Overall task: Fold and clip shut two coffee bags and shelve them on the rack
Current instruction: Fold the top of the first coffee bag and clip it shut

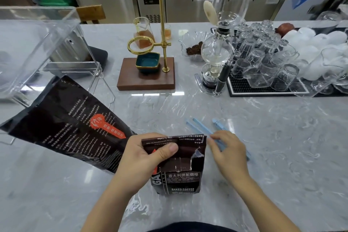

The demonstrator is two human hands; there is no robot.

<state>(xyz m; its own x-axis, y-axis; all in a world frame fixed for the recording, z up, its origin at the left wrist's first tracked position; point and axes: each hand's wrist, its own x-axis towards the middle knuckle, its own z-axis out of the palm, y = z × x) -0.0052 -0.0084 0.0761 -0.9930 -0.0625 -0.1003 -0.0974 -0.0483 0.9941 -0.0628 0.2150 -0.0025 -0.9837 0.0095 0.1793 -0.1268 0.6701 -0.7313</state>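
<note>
**Left hand pinches the folded top of the small coffee bag**

The small coffee bag (178, 165) stands upright on the marble counter (263, 137), its long axis vertical and its top folded over toward the person. The left hand (146, 154) grips that fold, thumb pressed across the front. Just right of the grip, the right hand (227, 152) rests with curled fingers on the blue clips (203, 128), which lie slanting away from the bag; whether it is pinching one I cannot tell. Left of the grip, the large coffee bag (71, 122) lies flat, its long axis running diagonally up and away toward the clear rack (37, 43). Farther beyond the grip, a teal dish (147, 62) sits on a wooden stand (146, 77), a glass beaker (143, 33) holds brown liquid, and upturned glasses (263, 62) crowd a black mat (244, 88).
</note>
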